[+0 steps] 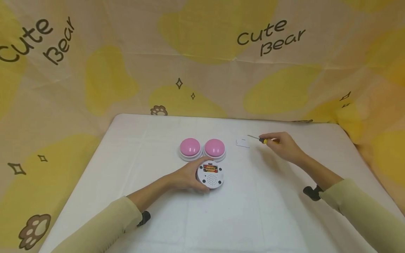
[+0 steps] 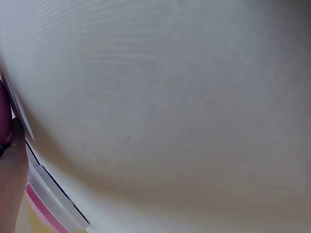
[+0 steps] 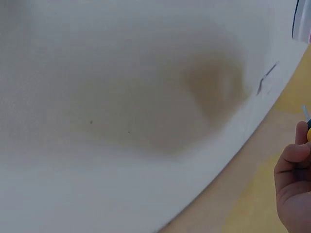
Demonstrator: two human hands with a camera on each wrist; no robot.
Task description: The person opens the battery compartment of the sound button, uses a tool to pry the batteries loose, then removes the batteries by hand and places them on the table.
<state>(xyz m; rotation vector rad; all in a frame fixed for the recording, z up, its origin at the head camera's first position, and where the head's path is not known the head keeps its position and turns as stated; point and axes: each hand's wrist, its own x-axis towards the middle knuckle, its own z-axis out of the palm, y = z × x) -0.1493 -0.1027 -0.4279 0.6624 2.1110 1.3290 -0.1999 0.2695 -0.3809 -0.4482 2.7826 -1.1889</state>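
Note:
My left hand (image 1: 187, 175) grips a round white push button (image 1: 212, 179) by its side, its underside turned toward the head camera. Batteries (image 1: 210, 168) show in its uncovered compartment, above a grid of speaker holes. Just behind it, two more push buttons with pink domes stand side by side, the left button (image 1: 190, 147) and the right button (image 1: 214, 148). Over the table's right side, my right hand (image 1: 284, 146) holds a screwdriver (image 1: 263, 140) with a yellow and black handle, its shaft pointing left. Only part of the right hand (image 3: 294, 189) appears in the right wrist view.
A small white cover (image 1: 242, 143) lies flat on the white table (image 1: 234, 218), below and left of the screwdriver's tip. Behind the table's far edge hangs a yellow-patterned cloth (image 1: 202, 70).

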